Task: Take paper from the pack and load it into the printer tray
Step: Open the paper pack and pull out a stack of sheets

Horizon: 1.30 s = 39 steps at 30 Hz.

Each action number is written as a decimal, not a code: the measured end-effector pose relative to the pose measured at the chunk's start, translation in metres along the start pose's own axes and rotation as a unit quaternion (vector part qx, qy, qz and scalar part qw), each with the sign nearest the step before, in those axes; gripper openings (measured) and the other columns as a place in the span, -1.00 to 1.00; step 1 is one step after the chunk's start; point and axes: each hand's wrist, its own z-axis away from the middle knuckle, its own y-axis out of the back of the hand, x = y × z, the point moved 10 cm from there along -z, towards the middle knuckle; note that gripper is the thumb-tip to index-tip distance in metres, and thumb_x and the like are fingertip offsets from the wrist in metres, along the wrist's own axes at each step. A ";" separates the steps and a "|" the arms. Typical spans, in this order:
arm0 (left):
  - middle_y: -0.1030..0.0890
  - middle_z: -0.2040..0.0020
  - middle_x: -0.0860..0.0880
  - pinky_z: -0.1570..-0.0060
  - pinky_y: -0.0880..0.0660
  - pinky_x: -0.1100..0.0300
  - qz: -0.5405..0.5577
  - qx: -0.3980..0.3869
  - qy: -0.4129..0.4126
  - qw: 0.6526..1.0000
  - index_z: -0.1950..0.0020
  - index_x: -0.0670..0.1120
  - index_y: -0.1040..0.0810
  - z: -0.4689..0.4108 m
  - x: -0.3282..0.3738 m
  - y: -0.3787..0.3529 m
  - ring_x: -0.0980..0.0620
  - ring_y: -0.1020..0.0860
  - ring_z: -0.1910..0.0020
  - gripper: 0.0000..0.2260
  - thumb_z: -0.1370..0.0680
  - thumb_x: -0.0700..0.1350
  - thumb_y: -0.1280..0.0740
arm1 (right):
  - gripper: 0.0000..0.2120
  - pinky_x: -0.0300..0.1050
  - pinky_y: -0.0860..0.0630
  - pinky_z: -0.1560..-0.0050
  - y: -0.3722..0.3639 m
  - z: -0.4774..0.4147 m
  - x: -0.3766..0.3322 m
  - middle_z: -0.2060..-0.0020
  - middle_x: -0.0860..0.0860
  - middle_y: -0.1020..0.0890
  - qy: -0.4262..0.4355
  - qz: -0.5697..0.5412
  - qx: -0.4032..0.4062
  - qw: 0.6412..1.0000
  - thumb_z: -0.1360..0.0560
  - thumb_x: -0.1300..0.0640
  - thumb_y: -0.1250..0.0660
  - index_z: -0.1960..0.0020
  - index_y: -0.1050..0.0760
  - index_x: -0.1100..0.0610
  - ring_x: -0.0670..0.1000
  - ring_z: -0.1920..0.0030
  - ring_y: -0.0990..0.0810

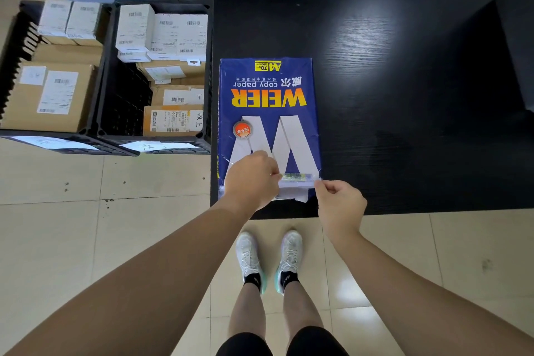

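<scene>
I'm at the opening step. Blue wrapped ream of copy paper (268, 124) lies flat on the black wood-grain table (404, 81), near edge. Left hand (251, 182) presses down, pinching the end flap; right hand (339, 205) pinches the flap's corner. Next: peel the wrapper open, expose the sheets. Printer tray not in view.
</scene>
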 end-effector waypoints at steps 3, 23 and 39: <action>-0.59 0.01 -0.02 0.03 -0.59 0.00 -0.002 -0.002 0.002 1.000 0.00 -0.05 -0.72 -0.001 0.000 -0.001 -0.07 -0.59 0.06 -0.82 -0.58 -0.04 -0.34 | -0.85 -0.46 -0.34 0.43 0.000 0.000 -0.001 0.40 -0.06 -0.62 -0.004 0.003 0.007 1.000 -0.50 0.12 -0.38 0.16 -0.68 0.16 -0.17 0.41 -0.52; -0.64 -0.05 -0.01 -0.10 -0.49 -0.03 0.039 0.029 -0.010 0.999 -0.19 -0.01 -0.65 0.019 -0.023 -0.015 -0.07 -0.55 -0.09 -0.72 -0.49 0.00 -0.44 | -0.82 -0.08 -0.60 0.09 -0.011 0.012 0.068 0.19 0.01 -0.69 -0.142 -0.104 -0.162 0.971 -0.44 0.02 -0.44 0.02 -0.64 0.08 -0.04 0.22 -0.63; -0.56 0.09 -0.13 0.34 -0.43 0.16 0.350 0.162 0.322 0.864 -0.03 -0.20 -0.39 0.109 -0.123 -0.052 -0.09 -0.54 0.20 -0.60 -0.45 0.00 -0.50 | -0.89 0.04 -0.63 -0.02 -0.026 0.017 0.085 0.03 0.12 -0.73 -0.121 -0.108 -0.280 0.946 -0.52 0.16 -0.40 0.00 -0.62 0.18 0.08 0.17 -0.65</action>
